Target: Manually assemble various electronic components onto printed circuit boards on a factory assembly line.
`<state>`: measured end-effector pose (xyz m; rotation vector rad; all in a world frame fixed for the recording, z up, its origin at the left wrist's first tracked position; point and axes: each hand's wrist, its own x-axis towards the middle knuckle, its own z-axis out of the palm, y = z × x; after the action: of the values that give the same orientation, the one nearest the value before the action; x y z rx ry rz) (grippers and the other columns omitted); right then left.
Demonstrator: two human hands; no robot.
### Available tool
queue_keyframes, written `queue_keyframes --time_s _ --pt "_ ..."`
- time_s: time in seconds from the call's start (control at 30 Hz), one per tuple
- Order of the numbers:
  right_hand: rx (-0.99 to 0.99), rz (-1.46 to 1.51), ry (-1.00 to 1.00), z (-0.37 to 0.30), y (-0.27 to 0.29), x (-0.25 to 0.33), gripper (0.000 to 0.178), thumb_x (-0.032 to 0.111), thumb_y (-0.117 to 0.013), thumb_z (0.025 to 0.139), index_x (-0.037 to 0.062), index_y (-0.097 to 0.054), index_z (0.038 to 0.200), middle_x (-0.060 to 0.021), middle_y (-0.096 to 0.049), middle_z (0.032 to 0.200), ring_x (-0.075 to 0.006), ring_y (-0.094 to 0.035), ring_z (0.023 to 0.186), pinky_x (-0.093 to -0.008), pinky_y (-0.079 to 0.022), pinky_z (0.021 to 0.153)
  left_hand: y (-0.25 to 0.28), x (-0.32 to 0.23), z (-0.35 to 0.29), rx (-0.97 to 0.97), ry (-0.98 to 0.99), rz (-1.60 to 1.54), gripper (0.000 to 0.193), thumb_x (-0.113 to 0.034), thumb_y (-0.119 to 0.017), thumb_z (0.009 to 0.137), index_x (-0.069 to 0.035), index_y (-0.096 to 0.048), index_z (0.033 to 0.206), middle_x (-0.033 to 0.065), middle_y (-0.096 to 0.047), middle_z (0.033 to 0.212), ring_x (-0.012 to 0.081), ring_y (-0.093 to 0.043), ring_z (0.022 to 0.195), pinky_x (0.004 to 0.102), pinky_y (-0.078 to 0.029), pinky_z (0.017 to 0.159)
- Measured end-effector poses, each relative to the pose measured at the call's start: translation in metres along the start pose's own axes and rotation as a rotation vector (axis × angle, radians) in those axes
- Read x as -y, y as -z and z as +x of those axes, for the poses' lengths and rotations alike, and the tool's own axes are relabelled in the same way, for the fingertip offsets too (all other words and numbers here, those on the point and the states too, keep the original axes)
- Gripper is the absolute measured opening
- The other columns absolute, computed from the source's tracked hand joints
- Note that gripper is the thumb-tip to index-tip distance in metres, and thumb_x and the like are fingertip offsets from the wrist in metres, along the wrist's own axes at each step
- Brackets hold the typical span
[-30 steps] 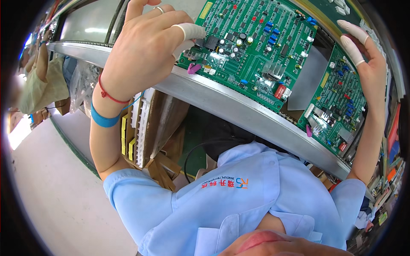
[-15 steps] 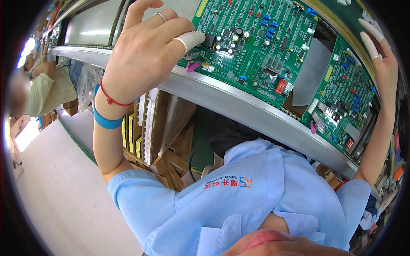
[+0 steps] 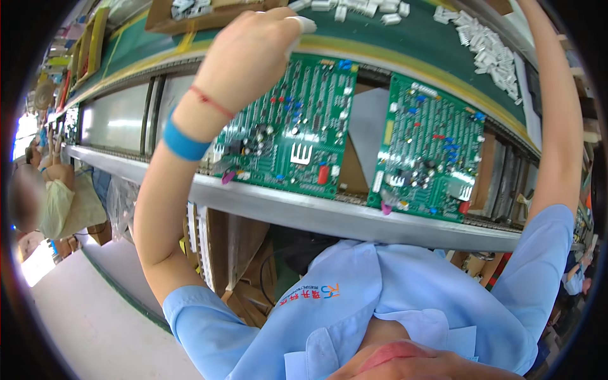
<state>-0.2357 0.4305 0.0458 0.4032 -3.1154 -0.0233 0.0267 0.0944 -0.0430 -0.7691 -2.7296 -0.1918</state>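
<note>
My left hand (image 3: pixel 253 54) is raised over the far edge of the left green circuit board (image 3: pixel 278 130), near loose white connectors (image 3: pixel 370 7). Its fingers are bent inward, with white finger cots showing at the tips; whatever they may hold is hidden. A blue band (image 3: pixel 183 139) and a red cord circle that wrist. My right forearm (image 3: pixel 560 120) stretches past the right green circuit board (image 3: pixel 430 152), its hand cut off by the top edge. Both boards lie on the metal rails, carrying many small parts, including a purple piece near each one's lower left corner.
A metal rail (image 3: pixel 285 206) runs along the near side of the boards. On the green surface beyond lie a heap of white parts (image 3: pixel 487 54) and a cardboard box (image 3: pixel 190 22). Another person (image 3: pixel 60 196) is at far left, by a white table (image 3: pixel 95 310).
My left hand has moved from the left board's near left part to beyond its far edge. My right hand has reached farther away and out of the picture. The view has shifted, showing white parts.
</note>
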Motion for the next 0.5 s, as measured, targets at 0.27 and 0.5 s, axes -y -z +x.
queue_keyframes --time_s 0.27,0.5 --pt "0.004 0.194 0.049 0.077 -0.059 0.004 0.05 0.04 -0.07 0.081 -0.0053 -0.067 0.103 -0.025 -0.067 0.104 -0.0341 -0.066 0.084 -0.0425 -0.052 0.072 -0.06 0.003 0.077 0.05 0.21 0.116 0.017 -0.017 -0.064 0.086 -0.004 -0.067 0.095 0.0155 -0.064 0.098 0.038 -0.063 0.085 0.0476 -0.052 0.073" --pt "-0.147 0.35 0.288 0.117 -0.086 0.023 0.018 0.008 -0.058 0.073 -0.0062 -0.07 0.075 -0.0294 -0.066 0.078 -0.0418 -0.066 0.075 -0.0489 -0.052 0.071 -0.061 -0.003 0.077 0.061 0.314 -0.027 0.017 -0.011 -0.064 0.085 -0.004 -0.065 0.1 0.0167 -0.064 0.097 0.0389 -0.063 0.085 0.046 -0.052 0.077"
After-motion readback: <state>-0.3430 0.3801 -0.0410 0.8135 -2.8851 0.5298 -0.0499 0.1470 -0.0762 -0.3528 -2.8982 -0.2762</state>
